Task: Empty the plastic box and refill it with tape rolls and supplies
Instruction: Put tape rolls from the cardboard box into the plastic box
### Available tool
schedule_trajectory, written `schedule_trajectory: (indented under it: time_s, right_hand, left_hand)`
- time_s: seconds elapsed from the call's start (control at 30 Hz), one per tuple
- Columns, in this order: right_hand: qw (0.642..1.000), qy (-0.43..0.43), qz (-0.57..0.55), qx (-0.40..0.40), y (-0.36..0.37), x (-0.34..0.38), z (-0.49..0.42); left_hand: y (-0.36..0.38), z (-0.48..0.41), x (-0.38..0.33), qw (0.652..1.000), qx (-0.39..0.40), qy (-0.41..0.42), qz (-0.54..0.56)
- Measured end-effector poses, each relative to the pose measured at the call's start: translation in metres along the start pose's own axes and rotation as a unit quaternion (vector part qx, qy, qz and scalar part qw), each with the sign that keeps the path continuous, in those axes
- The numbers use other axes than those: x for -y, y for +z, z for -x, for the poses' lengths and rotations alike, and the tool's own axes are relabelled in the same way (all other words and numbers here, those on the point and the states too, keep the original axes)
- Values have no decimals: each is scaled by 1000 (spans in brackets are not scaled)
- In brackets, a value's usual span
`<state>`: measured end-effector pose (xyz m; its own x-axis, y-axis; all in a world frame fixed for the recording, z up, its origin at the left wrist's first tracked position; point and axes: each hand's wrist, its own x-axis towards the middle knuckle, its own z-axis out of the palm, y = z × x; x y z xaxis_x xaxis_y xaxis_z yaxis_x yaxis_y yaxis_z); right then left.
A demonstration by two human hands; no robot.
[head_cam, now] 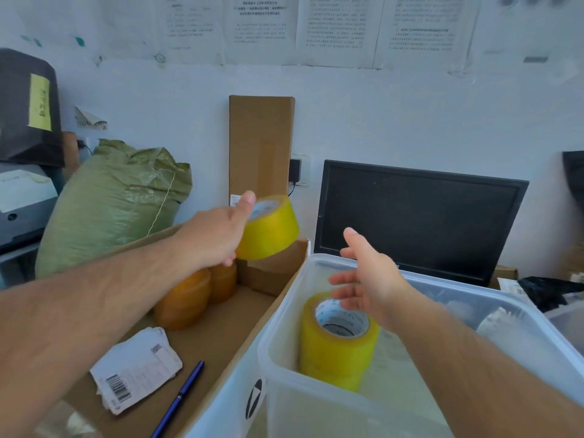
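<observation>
1. Head view: the clear plastic box (284, 314) sits at 5 o'clock, with a stack of yellow tape rolls (338, 343) upright against its left wall and some whitish items, too blurred to identify, at its right end.
2. The left hand (218, 235) grips another yellow tape roll (268, 229) in the air at 12 o'clock from the box's near-left corner, thumb over its top rim.
3. The right hand (369, 279) hovers spread and empty above the box, partly covering the stack.
4. An open cardboard box (221, 336) lies at 9 o'clock, touching the plastic box; it holds amber tape rolls (196, 295), labels (136, 371) and a blue pen (180, 399).
5. A dark monitor (417, 216) stands just behind, at 1 o'clock; a green sack (110, 197) at 10 o'clock.
</observation>
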<state>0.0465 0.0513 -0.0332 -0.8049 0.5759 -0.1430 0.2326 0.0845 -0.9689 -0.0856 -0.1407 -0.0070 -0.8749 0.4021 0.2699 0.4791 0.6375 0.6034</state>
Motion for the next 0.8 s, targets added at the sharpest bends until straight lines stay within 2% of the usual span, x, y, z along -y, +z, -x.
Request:
schedule_trajectory:
  time_s: [0.13, 0.23, 0.3, 0.37, 0.47, 0.5, 0.6, 0.63, 0.7, 0.8]
  right_hand:
    - [984, 30, -140, 104, -15, 15, 7]
    - [978, 41, -123, 165, -31, 26, 20]
    - [985, 28, -75, 150, -45, 29, 29]
    - [995, 16, -7, 94, -61, 28, 37]
    - [997, 23, 76, 11, -76, 23, 43]
    - [997, 28, 73, -9, -78, 19, 43]
    - [996, 52, 65, -41, -77, 4, 37]
    - [993, 60, 83, -51, -75, -1, 33]
    - [984, 71, 146, -67, -69, -6, 26]
    - [965, 52, 252, -55, -57, -5, 21]
  left_hand:
    - [-15, 38, -44, 997, 42, 66, -13]
    - [-4, 64, -69, 986, 75, 138, -48]
    - [7, 72, -79, 978, 93, 180, -44]
    - [17, 73, -85, 974, 122, 189, -24]
    - [30, 68, -87, 970, 171, 171, 21]
    - [35, 64, -84, 972, 164, 161, 54]
    - [52, 51, -68, 975, 79, 86, 191]
    - [59, 48, -63, 975, 74, 47, 204]
    - [74, 47, -53, 973, 112, -17, 199]
    - [85, 49, -50, 966, 137, -42, 214]
